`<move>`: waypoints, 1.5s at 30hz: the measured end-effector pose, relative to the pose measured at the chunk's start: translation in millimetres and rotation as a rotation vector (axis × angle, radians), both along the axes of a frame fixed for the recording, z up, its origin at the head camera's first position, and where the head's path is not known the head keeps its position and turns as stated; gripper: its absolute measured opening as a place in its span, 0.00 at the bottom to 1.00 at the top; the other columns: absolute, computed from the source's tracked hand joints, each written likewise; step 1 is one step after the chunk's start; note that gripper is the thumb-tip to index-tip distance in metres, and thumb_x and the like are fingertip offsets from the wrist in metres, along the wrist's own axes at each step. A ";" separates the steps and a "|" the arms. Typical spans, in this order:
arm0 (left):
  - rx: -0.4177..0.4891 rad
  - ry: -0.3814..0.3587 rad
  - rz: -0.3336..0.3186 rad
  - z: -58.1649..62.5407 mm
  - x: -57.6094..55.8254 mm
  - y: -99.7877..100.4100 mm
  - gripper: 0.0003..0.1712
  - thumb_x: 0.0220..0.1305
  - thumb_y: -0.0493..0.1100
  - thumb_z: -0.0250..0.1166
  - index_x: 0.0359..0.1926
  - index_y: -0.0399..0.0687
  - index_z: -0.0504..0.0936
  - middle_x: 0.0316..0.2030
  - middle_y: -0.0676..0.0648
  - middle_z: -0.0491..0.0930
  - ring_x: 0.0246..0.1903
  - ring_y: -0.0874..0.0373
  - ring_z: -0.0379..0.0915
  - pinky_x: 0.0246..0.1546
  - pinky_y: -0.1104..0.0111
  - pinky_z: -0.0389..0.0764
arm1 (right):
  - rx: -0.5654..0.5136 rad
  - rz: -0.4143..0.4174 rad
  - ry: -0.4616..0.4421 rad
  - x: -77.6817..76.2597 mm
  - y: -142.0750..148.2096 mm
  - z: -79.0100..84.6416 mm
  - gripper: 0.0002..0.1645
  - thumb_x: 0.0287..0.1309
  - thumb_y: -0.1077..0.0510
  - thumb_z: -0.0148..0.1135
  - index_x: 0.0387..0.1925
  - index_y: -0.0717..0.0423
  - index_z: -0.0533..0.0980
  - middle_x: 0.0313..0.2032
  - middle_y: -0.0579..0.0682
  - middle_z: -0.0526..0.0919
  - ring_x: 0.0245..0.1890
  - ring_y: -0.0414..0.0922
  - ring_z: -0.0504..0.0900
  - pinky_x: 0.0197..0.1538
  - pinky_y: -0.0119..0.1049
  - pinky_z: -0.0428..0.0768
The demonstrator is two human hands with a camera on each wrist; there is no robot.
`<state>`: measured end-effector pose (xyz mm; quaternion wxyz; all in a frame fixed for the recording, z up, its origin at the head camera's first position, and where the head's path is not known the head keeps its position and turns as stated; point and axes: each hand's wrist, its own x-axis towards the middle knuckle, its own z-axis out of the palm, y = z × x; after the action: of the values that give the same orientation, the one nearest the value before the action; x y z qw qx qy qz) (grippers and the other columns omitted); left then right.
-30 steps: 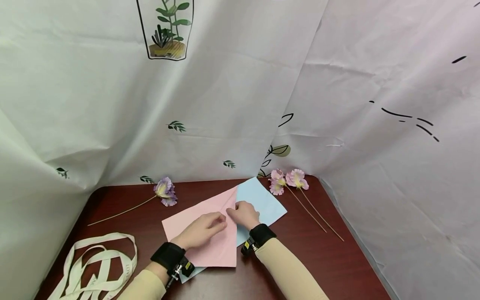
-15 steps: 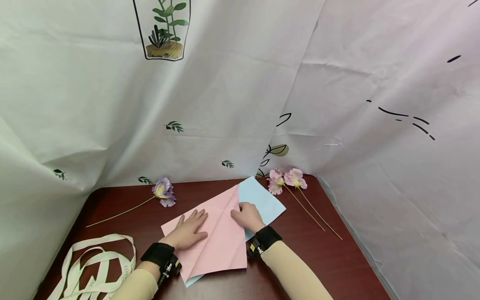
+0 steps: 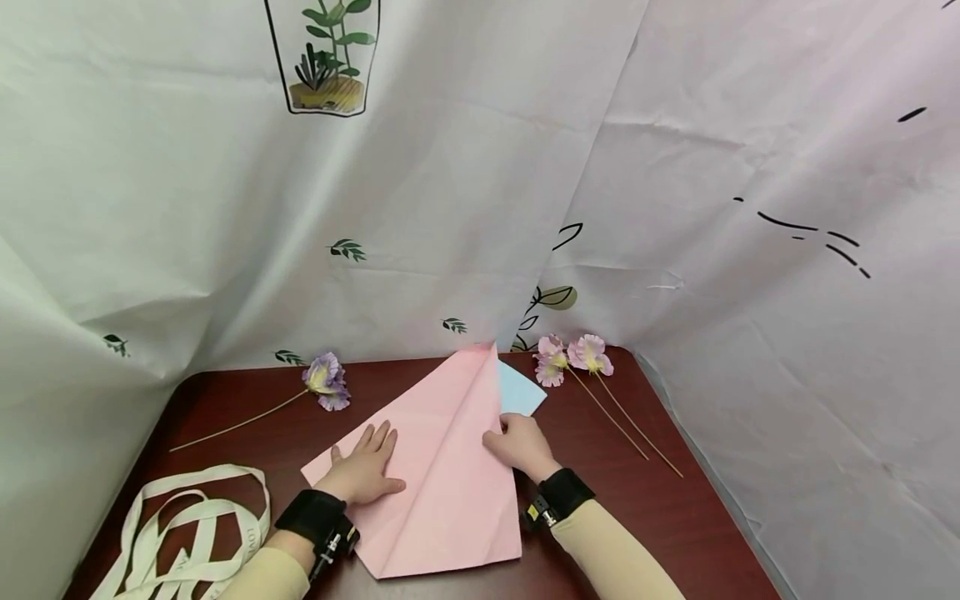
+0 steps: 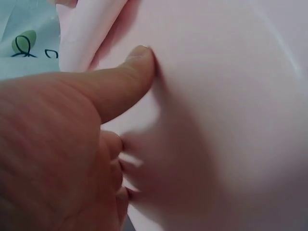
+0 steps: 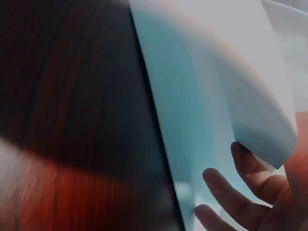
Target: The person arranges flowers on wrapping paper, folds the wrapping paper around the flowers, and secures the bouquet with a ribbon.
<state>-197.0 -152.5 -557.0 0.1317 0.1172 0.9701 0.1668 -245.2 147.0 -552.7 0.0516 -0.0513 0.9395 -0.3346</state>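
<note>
A folded pink sheet of paper (image 3: 442, 475) lies on the table, with a crease running diagonally across it. My left hand (image 3: 363, 469) presses flat on its left part with fingers spread; in the left wrist view the thumb (image 4: 132, 72) rests on the pink surface. At the right edge of that sheet, my right hand (image 3: 521, 446) pinches the paper and holds it lifted. A light blue sheet (image 3: 519, 390) shows from beneath, behind the right hand. In the right wrist view the pinched edge curls over the blue surface (image 5: 178, 96), and the other fingers (image 5: 231, 195) are spread below.
At the back left lies a purple flower (image 3: 327, 382) on a long stem. Two pink flowers (image 3: 590, 356) lie at the back right. A loosely coiled white ribbon (image 3: 202, 479) sits front left. A white printed cloth (image 3: 405, 183) hangs behind the dark red table (image 3: 630, 517).
My left hand has gone from hovering above the paper to pressing flat on it. The right hand has drawn the pink edge rightward, unfolding it over more of the blue.
</note>
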 end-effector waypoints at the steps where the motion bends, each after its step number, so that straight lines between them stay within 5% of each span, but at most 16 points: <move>1: -0.013 -0.010 0.009 1.5 0.9 0.9 0.54 0.55 0.63 0.69 0.74 0.41 0.58 0.77 0.40 0.49 0.75 0.37 0.43 0.55 0.20 0.45 | 0.013 -0.007 -0.009 2.3 3.6 0.5 0.10 0.53 0.47 0.61 0.28 0.47 0.79 0.23 0.45 0.79 0.21 0.43 0.73 0.26 0.36 0.70; 11: -0.108 -0.048 0.092 8.9 3.9 10.0 0.62 0.47 0.66 0.73 0.74 0.40 0.57 0.75 0.35 0.51 0.72 0.33 0.48 0.45 0.19 0.58 | 0.281 -0.093 -0.105 15.0 29.5 8.3 0.14 0.46 0.47 0.62 0.16 0.49 0.70 0.16 0.46 0.68 0.18 0.44 0.66 0.22 0.38 0.61; 16: -0.117 -0.052 0.135 8.3 3.1 13.1 0.62 0.45 0.66 0.75 0.74 0.42 0.58 0.73 0.34 0.53 0.70 0.32 0.50 0.43 0.20 0.60 | 0.373 -0.067 -0.156 19.3 39.2 12.0 0.14 0.45 0.46 0.62 0.19 0.51 0.72 0.20 0.48 0.74 0.22 0.46 0.71 0.24 0.42 0.65; 24: -0.066 -0.104 0.162 7.8 1.8 15.6 0.58 0.49 0.58 0.75 0.74 0.39 0.57 0.74 0.31 0.46 0.73 0.28 0.40 0.44 0.18 0.56 | 0.475 0.018 -0.198 30.7 54.0 15.3 0.21 0.41 0.45 0.67 0.10 0.48 0.66 0.16 0.45 0.67 0.19 0.45 0.67 0.22 0.41 0.63; 27: -0.055 -0.118 0.168 7.2 1.8 14.0 0.57 0.51 0.56 0.75 0.74 0.38 0.56 0.75 0.29 0.44 0.73 0.26 0.37 0.44 0.17 0.54 | 0.520 0.019 -0.195 32.7 56.9 16.8 0.22 0.39 0.41 0.70 0.10 0.48 0.69 0.17 0.45 0.71 0.20 0.45 0.70 0.23 0.42 0.67; 32: -0.046 -0.132 0.179 5.6 0.0 9.4 0.56 0.52 0.55 0.74 0.74 0.38 0.55 0.75 0.29 0.41 0.73 0.26 0.35 0.45 0.16 0.51 | 0.548 -0.016 -0.065 30.7 55.7 15.1 0.30 0.26 0.37 0.81 0.25 0.51 0.76 0.28 0.51 0.82 0.28 0.49 0.80 0.28 0.48 0.76; 37: -0.051 -0.142 0.189 2.5 -3.3 4.3 0.58 0.52 0.56 0.74 0.75 0.40 0.53 0.76 0.30 0.39 0.73 0.27 0.33 0.45 0.16 0.50 | 0.615 0.006 0.174 26.1 45.9 8.1 0.68 0.04 0.38 0.89 0.58 0.47 0.69 0.49 0.60 0.74 0.47 0.59 0.75 0.40 0.52 0.76; 40: -0.052 -0.142 0.193 0.9 -5.4 1.2 0.58 0.53 0.56 0.73 0.75 0.40 0.53 0.76 0.31 0.39 0.74 0.27 0.32 0.45 0.16 0.50 | 0.683 0.074 0.244 23.0 38.6 6.9 0.89 -0.01 0.40 0.90 0.74 0.35 0.52 0.69 0.64 0.58 0.67 0.66 0.61 0.57 0.58 0.69; 43: -0.048 -0.141 0.191 1.7 -7.5 -1.3 0.57 0.53 0.55 0.73 0.75 0.40 0.53 0.76 0.31 0.39 0.74 0.27 0.33 0.46 0.16 0.49 | 0.710 0.220 0.256 21.5 33.2 7.3 0.94 0.03 0.46 0.90 0.77 0.28 0.42 0.78 0.58 0.38 0.76 0.66 0.39 0.69 0.67 0.52; 45: -0.049 -0.142 0.186 2.2 -8.8 -3.6 0.57 0.53 0.55 0.73 0.76 0.41 0.52 0.76 0.31 0.38 0.74 0.28 0.32 0.46 0.16 0.48 | 0.709 0.342 0.244 21.0 30.9 7.8 0.93 0.07 0.50 0.90 0.77 0.27 0.41 0.78 0.56 0.34 0.77 0.65 0.34 0.71 0.69 0.45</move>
<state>-205.8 -156.1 -554.8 0.1869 0.0113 0.9687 0.1627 -224.3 178.0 -544.9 0.0091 -0.2252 0.9738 0.0316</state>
